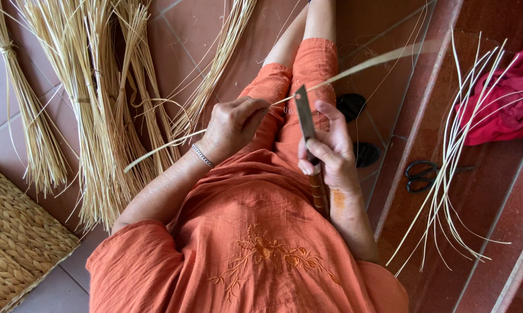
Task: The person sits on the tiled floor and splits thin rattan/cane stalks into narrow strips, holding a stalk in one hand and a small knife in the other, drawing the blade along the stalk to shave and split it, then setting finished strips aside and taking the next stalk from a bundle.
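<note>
Pale straw strip lies slanted across upright knife blade.

Knife: dull grey metal blade, matt; handle wood, brown, banded. Strip: pale dry cane, smooth. Bundles: straw-coloured fibre, matt. Basket: coarse woven plant fibre. Scissors: black metal. Floor: red tile, slight sheen. Clothes: orange crinkled cotton, embroidered.

Red-brown tiled floor: straw bundles and woven mat lie left. Stone step: loose pale strips, black scissors, red cloth; dark objects, possibly sandals.
</note>
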